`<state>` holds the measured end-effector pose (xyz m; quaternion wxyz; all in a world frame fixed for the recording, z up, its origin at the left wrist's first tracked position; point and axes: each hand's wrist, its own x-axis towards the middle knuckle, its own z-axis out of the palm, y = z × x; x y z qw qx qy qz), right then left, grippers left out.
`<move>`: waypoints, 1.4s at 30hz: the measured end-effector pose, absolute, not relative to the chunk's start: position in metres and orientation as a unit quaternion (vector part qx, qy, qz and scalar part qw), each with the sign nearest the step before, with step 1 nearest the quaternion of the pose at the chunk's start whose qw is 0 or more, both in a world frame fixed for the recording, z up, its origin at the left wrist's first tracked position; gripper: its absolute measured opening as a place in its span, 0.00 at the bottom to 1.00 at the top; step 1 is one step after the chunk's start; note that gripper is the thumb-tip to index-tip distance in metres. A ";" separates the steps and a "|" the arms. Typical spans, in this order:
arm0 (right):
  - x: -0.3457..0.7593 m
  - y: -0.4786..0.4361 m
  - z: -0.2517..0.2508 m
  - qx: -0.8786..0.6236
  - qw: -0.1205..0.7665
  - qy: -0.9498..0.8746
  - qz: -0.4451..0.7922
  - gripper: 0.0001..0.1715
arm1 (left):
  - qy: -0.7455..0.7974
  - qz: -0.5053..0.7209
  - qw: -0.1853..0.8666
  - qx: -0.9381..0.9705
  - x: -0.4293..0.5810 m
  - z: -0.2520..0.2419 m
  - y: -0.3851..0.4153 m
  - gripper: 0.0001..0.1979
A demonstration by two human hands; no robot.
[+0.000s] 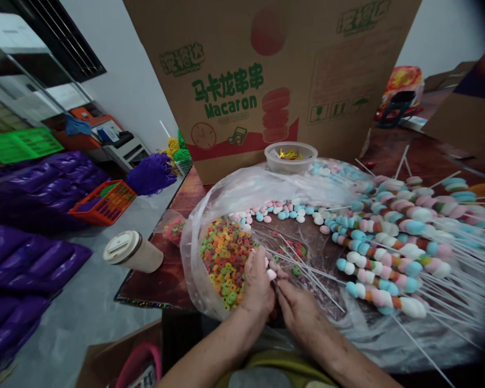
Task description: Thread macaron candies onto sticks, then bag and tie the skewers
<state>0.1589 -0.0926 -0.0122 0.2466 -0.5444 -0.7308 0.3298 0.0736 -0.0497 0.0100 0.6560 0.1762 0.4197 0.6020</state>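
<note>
Fingers: on the left hand (258, 283) they are pinched narrow around a small white soft candy piece (271, 274); on the right hand (297, 307) they are curled and meet it from the other side, but it cannot be told if they grip anything.
Candy piece: it sits between the two sets of fingertips, low over the crumpled clear plastic sheet (347, 323) and just beside the open clear bag of colourful ring candies (224, 258).
Thin white sticks (307, 269): they lie loose, just beside the right hand.
Risk of slipping: the piece is small and held only by the tips, so it may drop among the rings.
Risk of pricking: a stick end is near the fingers and could prick them.
Risk of spilling: the left wrist leans on the bag's edge and could push rings out.
Finished pastel candy skewers (388, 258): they are stacked near the right forearm, which could knock them.
</note>
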 end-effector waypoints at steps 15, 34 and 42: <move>0.228 -0.071 -0.013 -0.621 0.357 -0.611 0.338 0.20 | 0.598 0.107 0.151 0.779 0.063 0.003 0.084 0.11; 0.229 -0.101 -0.039 -0.628 0.202 -0.702 0.268 0.21 | 0.569 0.056 0.143 0.808 0.015 -0.001 0.005 0.09; 0.238 -0.101 -0.040 -0.634 0.213 -0.698 0.255 0.20 | 0.540 0.095 0.184 0.816 0.023 -0.007 -0.010 0.10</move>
